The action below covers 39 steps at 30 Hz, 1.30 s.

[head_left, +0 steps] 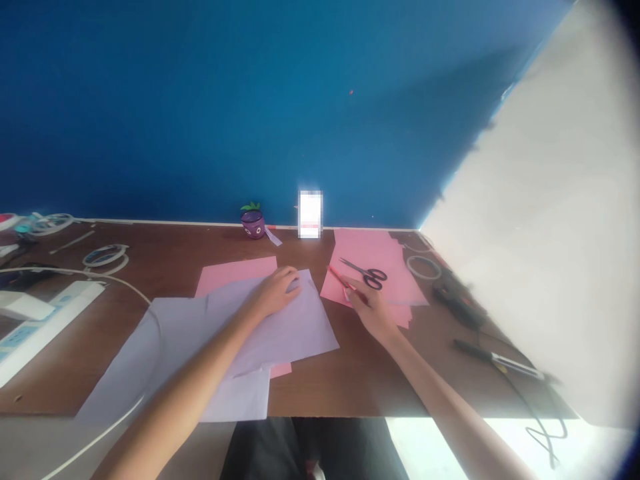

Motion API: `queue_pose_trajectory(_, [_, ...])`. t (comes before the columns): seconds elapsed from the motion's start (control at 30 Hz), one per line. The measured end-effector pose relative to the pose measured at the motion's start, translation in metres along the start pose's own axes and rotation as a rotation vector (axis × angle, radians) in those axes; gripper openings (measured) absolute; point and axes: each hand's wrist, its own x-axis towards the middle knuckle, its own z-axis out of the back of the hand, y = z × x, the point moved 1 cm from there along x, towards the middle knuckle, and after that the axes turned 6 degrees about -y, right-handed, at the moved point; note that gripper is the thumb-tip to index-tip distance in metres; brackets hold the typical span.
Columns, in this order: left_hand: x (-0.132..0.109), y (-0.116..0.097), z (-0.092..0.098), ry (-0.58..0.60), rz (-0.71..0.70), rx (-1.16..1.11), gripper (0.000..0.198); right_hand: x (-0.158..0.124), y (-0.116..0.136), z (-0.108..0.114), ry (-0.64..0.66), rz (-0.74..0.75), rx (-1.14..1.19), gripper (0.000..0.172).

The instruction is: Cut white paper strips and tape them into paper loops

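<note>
My left hand (277, 291) rests on a sheet of lavender paper (305, 327), its fingers lightly bent and apart, with nothing seen in them. More lavender paper and a pink sheet (240, 270) lie beneath. Above the pink paper stack (400, 280) on the right, my right hand (369, 307) is closed on a slim red pencil (337, 275), or a pen; the kind is not certain. Its tip points up and left. Just beyond those fingers, black-handled scissors (367, 271) lie on the stack, blades toward the upper left.
A purple pot (253, 225) with green leaves stands by the blue wall, near a bright, blurred-out upright panel (310, 215). Tape rolls (424, 267) lie on both sides. At left is a white power strip (50, 323) with a cable; a corded black tool (475, 350) lies right.
</note>
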Motion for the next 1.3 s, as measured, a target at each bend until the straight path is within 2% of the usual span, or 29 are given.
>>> queue_pose_trajectory(0.2, [0.002, -0.002, -0.002, -0.041, -0.038, 0.022, 0.027, 0.002, 0.022, -0.021, -0.012, 0.054, -0.221, 0.042])
queue_pose_trajectory(0.37, [0.001, -0.003, -0.004, -0.074, -0.020, 0.038, 0.028, 0.012, 0.031, -0.041, -0.024, 0.051, -0.384, 0.037])
queue_pose_trajectory(0.57, [0.002, -0.002, -0.010, -0.113, -0.005, 0.094, 0.027, 0.018, 0.044, -0.065, 0.010, 0.059, -0.652, 0.041])
queue_pose_trajectory(0.7, [0.005, -0.002, -0.014, -0.137, -0.016, 0.162, 0.030, 0.017, 0.044, -0.079, 0.015, 0.072, -0.770, 0.042])
queue_pose_trajectory(0.87, [0.006, -0.002, -0.018, -0.130, -0.031, 0.239, 0.031, 0.013, 0.042, -0.083, 0.053, 0.059, -0.870, 0.045])
queue_pose_trajectory(1.03, [0.005, -0.001, -0.019, -0.125, -0.043, 0.283, 0.038, 0.009, 0.051, -0.082, 0.077, 0.045, -0.884, 0.046])
queue_pose_trajectory(1.3, [0.007, 0.000, -0.019, -0.150, -0.025, 0.184, 0.026, 0.005, 0.060, -0.085, 0.072, 0.057, -0.862, 0.047])
